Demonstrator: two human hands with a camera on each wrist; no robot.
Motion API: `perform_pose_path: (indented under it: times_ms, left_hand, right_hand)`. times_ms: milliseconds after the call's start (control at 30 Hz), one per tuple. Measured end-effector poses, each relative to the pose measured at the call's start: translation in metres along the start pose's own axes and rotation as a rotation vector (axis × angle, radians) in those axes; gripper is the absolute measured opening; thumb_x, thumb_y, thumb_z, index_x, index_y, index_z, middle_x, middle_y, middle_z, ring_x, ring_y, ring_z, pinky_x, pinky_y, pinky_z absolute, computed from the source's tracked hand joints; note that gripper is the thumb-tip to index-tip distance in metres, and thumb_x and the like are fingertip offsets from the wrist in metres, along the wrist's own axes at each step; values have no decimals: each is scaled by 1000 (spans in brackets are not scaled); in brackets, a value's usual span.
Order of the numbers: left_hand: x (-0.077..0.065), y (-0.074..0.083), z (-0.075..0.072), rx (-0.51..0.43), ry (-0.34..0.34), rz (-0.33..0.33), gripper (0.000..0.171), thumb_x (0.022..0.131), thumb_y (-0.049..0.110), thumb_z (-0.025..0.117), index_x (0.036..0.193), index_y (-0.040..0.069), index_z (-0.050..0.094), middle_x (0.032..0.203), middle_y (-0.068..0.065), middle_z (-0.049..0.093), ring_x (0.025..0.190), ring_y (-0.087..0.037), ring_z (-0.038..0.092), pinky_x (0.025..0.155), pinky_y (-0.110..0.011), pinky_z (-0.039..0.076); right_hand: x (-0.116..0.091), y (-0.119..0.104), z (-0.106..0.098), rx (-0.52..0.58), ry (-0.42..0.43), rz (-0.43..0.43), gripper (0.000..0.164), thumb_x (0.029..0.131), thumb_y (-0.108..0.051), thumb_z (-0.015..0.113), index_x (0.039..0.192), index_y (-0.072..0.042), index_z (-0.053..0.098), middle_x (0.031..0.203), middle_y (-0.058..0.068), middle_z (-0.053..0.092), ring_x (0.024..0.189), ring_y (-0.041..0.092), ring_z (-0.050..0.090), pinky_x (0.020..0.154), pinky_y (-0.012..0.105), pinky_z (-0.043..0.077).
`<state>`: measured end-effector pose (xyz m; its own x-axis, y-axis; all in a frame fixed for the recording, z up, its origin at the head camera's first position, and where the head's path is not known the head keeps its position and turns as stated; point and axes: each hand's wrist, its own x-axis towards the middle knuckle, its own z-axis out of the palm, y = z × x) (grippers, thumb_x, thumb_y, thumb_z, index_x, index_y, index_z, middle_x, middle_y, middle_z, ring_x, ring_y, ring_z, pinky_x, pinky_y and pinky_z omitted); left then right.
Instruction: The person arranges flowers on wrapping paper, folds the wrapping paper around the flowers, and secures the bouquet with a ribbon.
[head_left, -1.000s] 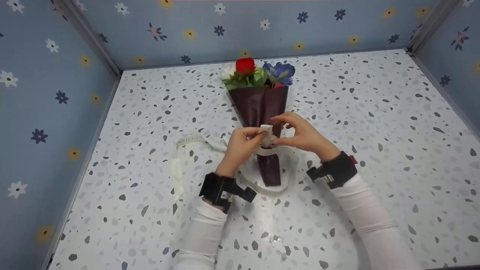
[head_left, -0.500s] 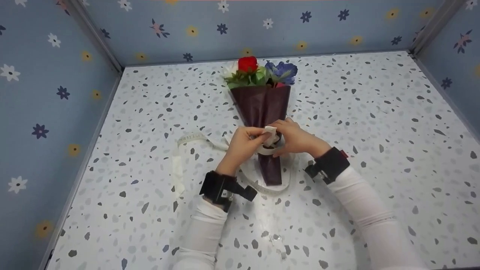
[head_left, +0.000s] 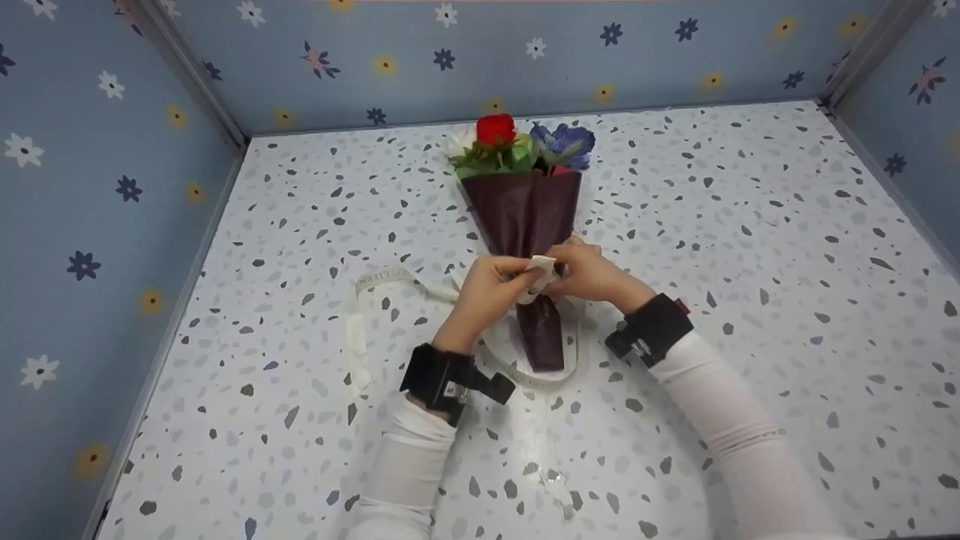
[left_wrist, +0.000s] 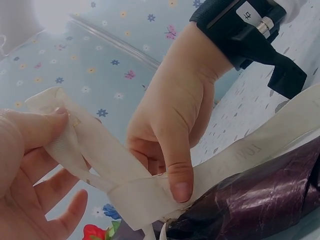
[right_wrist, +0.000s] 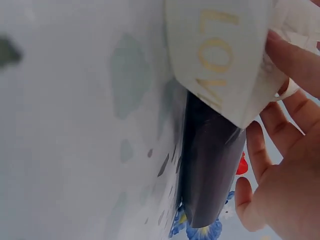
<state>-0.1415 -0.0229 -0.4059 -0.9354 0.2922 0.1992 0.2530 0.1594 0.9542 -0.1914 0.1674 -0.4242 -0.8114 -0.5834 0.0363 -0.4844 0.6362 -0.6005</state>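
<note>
A bouquet (head_left: 502,206) in dark maroon wrapping paper lies on the table, blooms toward the back wall. A whitish ribbon (head_left: 541,268) with printed lettering goes around its narrow waist. Above that waist my left hand (head_left: 480,300) pinches a folded loop of the ribbon between thumb and index finger. Opposite it, my right hand (head_left: 596,276) has its thumb and curled fingers on the ribbon at the binding point, as the left wrist view shows. LOVE lettering reads on a ribbon band in the right wrist view. Part of the crossing is hidden behind the fingers.
One ribbon tail (head_left: 356,337) trails to the left on the speckled white table (head_left: 787,300). Another length curves beneath the bouquet's stem end. A clear, shiny scrap (head_left: 553,480) lies near the front. Flower-patterned blue panels (head_left: 450,67) enclose the back and sides.
My right hand has come in from the right, passed lower at the waist, and closed its fingers on the ribbon. The left hand keeps its pinch, nearly still.
</note>
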Motion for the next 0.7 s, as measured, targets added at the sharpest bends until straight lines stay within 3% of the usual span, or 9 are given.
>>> perform_pose_path:
  times_ms: [267, 400, 567, 700]
  left_hand:
    - [-1, 2, 1, 0, -6, -13, 17, 86, 8, 68, 97, -4, 73, 93, -18, 72, 75, -13, 66, 66, -18, 51]
    - [-1, 2, 0, 11, -14, -1, 18, 87, 10, 67, 99, -2, 73, 93, -18, 72, 68, -6, 62, 63, -17, 48]
    - [-2, 1, -1, 21, -18, 15, 18, 88, 11, 66, 99, -1, 74, 74, -22, 67, 48, 0, 46, 49, -16, 38]
    - [-2, 1, -2, 13, -12, 7, 18, 88, 12, 66, 99, 0, 74, 82, -19, 71, 55, -1, 50, 55, -16, 41]
  right_hand:
    - [3, 0, 1, 24, 74, -41, 11, 81, -8, 71, 88, 0, 67, 81, 14, 63, 76, 28, 52, 71, 33, 40]
    - [3, -4, 2, 30, 107, 24, 8, 82, -6, 67, 89, -1, 68, 79, 13, 62, 72, 23, 50, 67, 31, 39]
    - [2, -9, 3, 26, 166, 62, 13, 83, -4, 65, 93, 1, 72, 80, 16, 65, 70, 22, 51, 64, 29, 39]
    - [2, -11, 4, -21, 193, 45, 17, 82, -1, 61, 93, 1, 73, 78, 15, 67, 68, 23, 51, 63, 30, 39]
